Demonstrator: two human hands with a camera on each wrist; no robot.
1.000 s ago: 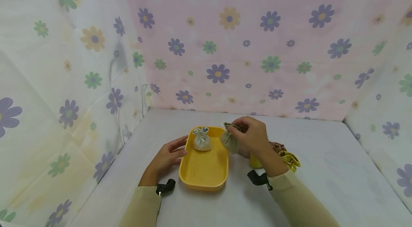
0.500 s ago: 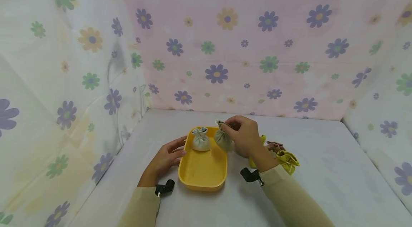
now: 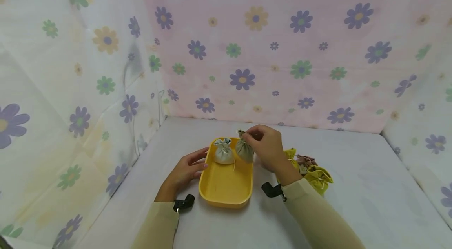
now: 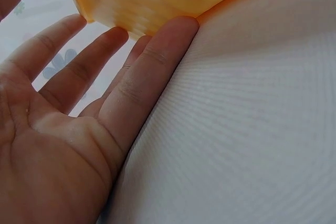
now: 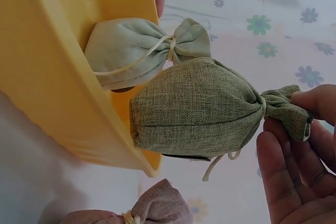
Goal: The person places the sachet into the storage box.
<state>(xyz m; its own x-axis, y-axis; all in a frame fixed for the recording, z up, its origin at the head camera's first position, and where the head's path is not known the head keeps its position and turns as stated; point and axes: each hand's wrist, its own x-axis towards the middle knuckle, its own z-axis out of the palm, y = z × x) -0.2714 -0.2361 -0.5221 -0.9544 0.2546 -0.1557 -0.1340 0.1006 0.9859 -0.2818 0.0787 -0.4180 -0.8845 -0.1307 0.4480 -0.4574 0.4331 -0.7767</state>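
A yellow tray stands on the white table, with a pale drawstring pouch upright at its far left. My right hand pinches the gathered neck of an olive-green drawstring pouch. In the head view that pouch is over the tray's far right part, beside the pale one. Whether its base touches the tray floor cannot be seen. Against the tray's left side rests my left hand, fingers spread. The left wrist view shows its fingertips touching the yellow wall.
Right of the tray, partly behind my right forearm, lie several more pouches: a yellow-green one, another yellow-green one and a brownish-pink one. Flower-patterned cloth walls surround the table at the back and sides.
My right hand has carried the olive-green pouch leftward, from the tray's right rim to over its inside. The left hand has stayed at the tray's side.
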